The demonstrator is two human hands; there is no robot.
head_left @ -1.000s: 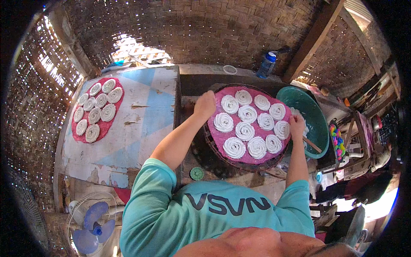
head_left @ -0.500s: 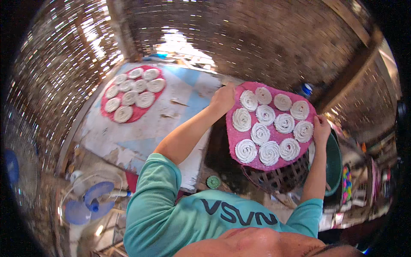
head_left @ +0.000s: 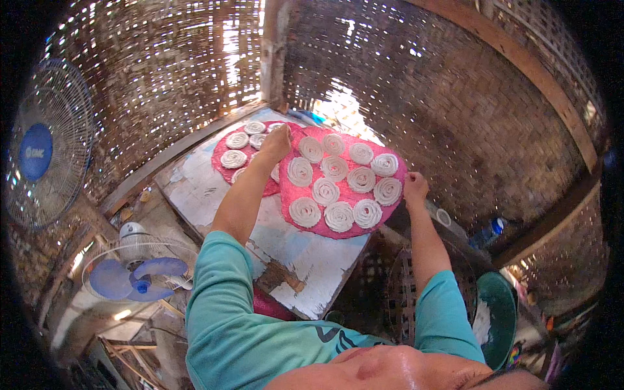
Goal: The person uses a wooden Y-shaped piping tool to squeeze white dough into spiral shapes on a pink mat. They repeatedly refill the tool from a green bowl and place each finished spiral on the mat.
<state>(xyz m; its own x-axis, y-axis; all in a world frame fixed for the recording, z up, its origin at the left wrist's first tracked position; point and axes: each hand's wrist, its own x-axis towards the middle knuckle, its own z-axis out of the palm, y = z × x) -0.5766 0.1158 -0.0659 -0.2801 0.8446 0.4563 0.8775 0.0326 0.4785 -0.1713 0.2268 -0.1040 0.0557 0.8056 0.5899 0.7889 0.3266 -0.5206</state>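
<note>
A pink sheet with several white swirled rounds is over the worn white and pale-blue board. I grip its upper-left edge with my left hand, fingers closed, and its right edge with my right hand, fingers pinched. Behind it, partly covered, lies a second pink sheet carrying similar white rounds. Whether the held sheet rests fully on the board, I cannot tell.
Two fans stand at left. A green basin, a dark lattice basket and a blue bottle are at right. Woven walls and wooden beams surround the board.
Both hands have carried the pink sheet from the basket leftward onto the board, partly overlapping the other sheet. The view has turned left, and the basket is now uncovered.
</note>
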